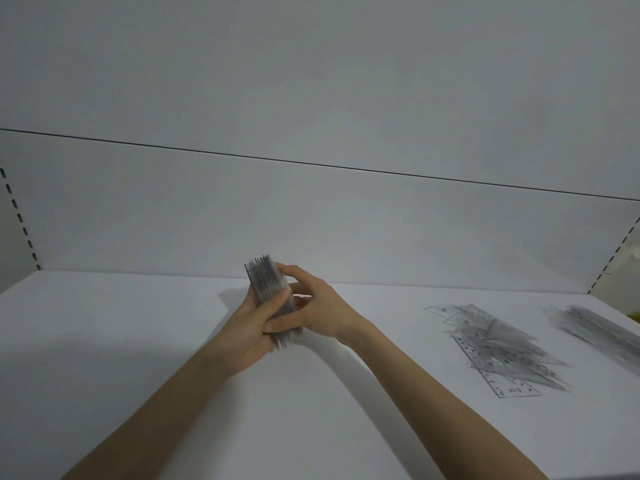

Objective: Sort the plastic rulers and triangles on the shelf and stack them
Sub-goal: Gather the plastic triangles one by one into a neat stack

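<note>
- A ruler bundle (pixel 266 279) is gripped by left hand (pixel 254 329) and right hand (pixel 320 306), fingers curled round it.
- A loose pile (pixel 498 344) (rulers, triangles) is spread on the shelf (pixel 138 341).

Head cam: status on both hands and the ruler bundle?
Left hand grips ruler bundle, held on end. Right hand pinches its side. Mixed pile and blurred stack lie on shelf, right, apart from hands.

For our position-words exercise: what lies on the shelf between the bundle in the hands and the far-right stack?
A loose pile of rulers and triangles, flat on the shelf, touching neither; seen in the head view.
</note>
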Tool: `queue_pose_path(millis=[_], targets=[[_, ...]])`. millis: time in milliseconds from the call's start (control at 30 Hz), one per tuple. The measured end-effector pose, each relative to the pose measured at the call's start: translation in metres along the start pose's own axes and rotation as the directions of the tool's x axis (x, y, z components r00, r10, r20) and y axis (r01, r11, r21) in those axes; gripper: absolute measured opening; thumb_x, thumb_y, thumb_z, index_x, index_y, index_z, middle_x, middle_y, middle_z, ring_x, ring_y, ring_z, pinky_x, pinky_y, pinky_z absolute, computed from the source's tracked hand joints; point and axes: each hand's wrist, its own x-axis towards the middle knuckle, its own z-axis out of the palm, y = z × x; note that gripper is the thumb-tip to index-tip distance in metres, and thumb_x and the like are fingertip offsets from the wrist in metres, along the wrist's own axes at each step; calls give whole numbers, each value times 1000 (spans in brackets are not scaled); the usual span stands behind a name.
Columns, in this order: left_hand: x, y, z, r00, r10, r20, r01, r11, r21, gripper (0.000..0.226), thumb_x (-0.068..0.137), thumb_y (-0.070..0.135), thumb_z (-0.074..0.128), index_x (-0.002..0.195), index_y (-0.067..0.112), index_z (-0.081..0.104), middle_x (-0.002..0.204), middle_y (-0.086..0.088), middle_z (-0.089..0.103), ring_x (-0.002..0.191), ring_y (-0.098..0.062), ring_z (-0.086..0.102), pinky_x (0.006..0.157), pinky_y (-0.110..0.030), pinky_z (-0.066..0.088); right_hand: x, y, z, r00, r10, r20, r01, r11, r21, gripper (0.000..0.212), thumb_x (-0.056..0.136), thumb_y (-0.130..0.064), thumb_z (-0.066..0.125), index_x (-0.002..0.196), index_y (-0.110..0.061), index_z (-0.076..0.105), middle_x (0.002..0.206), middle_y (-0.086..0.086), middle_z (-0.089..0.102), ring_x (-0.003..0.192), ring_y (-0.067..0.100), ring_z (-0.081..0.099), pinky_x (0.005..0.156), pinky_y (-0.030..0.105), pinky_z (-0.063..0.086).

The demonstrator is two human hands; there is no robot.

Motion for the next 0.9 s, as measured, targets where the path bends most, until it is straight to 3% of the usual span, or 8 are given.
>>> queue_pose_path(millis=[133, 267, 433, 600, 700, 767, 900], targets=[[-1, -4, -1, 999, -30, 33, 29, 999, 40, 76, 65, 37, 83, 130, 30, 44, 113, -10, 68, 106, -26, 65, 76, -38, 58, -6, 2, -1, 1000, -22, -6, 21, 999, -50, 75, 63, -12, 86, 124, -40, 52, 107, 7, 69, 95, 25, 68, 90, 45, 54], [1, -11, 2, 1000, -6, -2, 6, 995, 100, 39, 91, 17, 57, 127, 27, 44, 116, -11, 65, 107, -23, 64, 83, -35, 55, -11, 3, -1, 998, -65, -14, 64, 994, -85, 70, 66, -7, 81, 121, -37, 50, 97, 6, 68, 80, 18, 63, 81, 38, 55], [3, -8, 12, 997, 49, 52, -57, 986, 155, 53, 80, 16, 62, 130, 20, 44, 113, -9, 64, 104, -18, 64, 84, -31, 55, -17, -1, -2, 982, -133, -131, 116, 985, -129, 60, 62, -1, 72, 112, -31, 53, 80, -8, 63, 68, 12, 58, 63, 28, 51], [9, 9, 16, 983, 62, 171, -92, 980, 176, 86, 66, 33, 82, 137, 14, 37, 129, -22, 50, 123, -30, 51, 99, -41, 46, -21, -18, -11, 948, -257, -188, 227, 959, -167, 59, 56, -3, 70, 110, -22, 56, 93, -5, 64, 86, 13, 62, 67, 25, 52], [10, 20, 20, 980, 92, 177, -131, 965, 225, 70, 70, 27, 79, 128, 18, 43, 113, -10, 58, 109, -26, 55, 88, -35, 52, -18, -26, -14, 938, -285, -198, 250, 951, -182, 59, 55, -6, 72, 109, -23, 56, 96, -3, 64, 91, 21, 61, 75, 38, 54], [7, 25, 21, 979, 99, 178, -139, 963, 232, 61, 70, 27, 79, 121, 23, 47, 111, -5, 60, 107, -21, 57, 81, -34, 54, -18, -30, -16, 939, -284, -194, 246, 949, -198, 60, 55, -3, 75, 108, -26, 58, 96, -2, 65, 88, 20, 63, 74, 40, 54], [-3, 26, 14, 987, -1, 160, -51, 945, 322, 82, 57, 51, 85, 125, 26, 47, 121, 0, 63, 111, -20, 61, 91, -47, 52, -19, -31, -20, 951, -272, -148, 221, 932, -288, 60, 60, 3, 75, 105, -33, 61, 93, -6, 67, 78, 13, 62, 68, 32, 54]])
